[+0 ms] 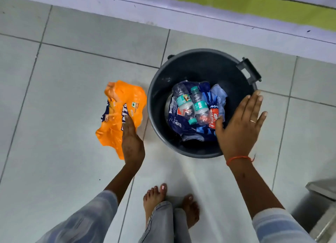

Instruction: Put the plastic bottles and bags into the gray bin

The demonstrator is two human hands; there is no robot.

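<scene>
Bag (pixel 120 113), orange, lay on the floor under the left hand (pixel 131 142), whose fingers reached onto its near edge, flat and not visibly closed on it. Its long axis ran away from that hand. Right of it stood the bin (pixel 156 104), holding two bottles (pixel 190 104); the right hand (pixel 240 126) hovered spread and empty over the rim.

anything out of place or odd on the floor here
One thing: the orange bag lies crumpled on the tiles left of the gray bin, not inside with the two bottles and blue bags. The left hand is on it.
</scene>
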